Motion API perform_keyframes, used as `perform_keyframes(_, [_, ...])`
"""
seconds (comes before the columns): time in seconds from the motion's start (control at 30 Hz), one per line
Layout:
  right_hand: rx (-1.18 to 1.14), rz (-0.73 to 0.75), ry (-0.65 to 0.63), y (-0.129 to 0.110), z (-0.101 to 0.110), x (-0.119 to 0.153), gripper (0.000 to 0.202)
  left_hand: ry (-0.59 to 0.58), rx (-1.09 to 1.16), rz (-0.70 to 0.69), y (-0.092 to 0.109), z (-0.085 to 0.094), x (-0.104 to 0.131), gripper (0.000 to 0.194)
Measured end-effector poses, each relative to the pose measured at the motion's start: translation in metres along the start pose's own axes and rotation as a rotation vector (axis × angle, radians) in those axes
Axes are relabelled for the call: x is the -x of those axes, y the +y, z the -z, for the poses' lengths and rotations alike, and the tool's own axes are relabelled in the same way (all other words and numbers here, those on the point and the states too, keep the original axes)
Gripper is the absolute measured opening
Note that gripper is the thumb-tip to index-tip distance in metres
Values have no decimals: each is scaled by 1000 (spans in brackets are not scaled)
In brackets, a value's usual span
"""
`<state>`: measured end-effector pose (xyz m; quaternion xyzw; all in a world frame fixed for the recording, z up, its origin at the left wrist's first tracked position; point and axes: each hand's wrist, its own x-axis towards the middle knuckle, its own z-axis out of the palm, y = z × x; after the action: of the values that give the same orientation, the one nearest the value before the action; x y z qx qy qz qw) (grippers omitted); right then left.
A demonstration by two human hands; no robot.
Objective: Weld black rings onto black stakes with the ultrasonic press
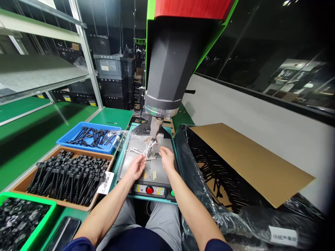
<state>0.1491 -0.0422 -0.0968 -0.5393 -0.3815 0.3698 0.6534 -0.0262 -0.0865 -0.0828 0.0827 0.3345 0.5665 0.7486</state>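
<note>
On the grey metal base plate (125,164) of a press-like machine, both my hands work beside a small metal fixture (151,153). My left hand (137,166) is at the fixture's left side, its fingers curled and pressed together. Across from it, my right hand (166,158) has its thumb and fingers pinched at the fixture's right side. Whatever either hand holds is too small or hidden to make out. Directly above the fixture stands the machine's metal horn (156,126). Crumpled clear plastic film (125,139) hangs by the horn on the left.
Left are a blue tray (86,148) of black rods, a brown tray (104,160) of black ribbed parts and a green bin (34,228) of small black parts. A red button (149,190) fronts the base. Right, cardboard (251,157) lies over a plastic-lined box (191,170).
</note>
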Motion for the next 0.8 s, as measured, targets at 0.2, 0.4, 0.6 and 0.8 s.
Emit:
perform_keyframes(0.2, [22,-3,18,6,15,20,34,52,-133,100,1,16,14,18])
perform_keyframes(0.4, [279,63,-10,13,57,58,35,78,-305,80,0,46,49,34])
perform_keyframes(0.6, [734,410,39,27,120,108,32,217,-936,-525,0,112,84,40])
perform_keyframes(0.8, [886,316,3,76,157,139,62,349,-1389,-652,-4,158,82,62])
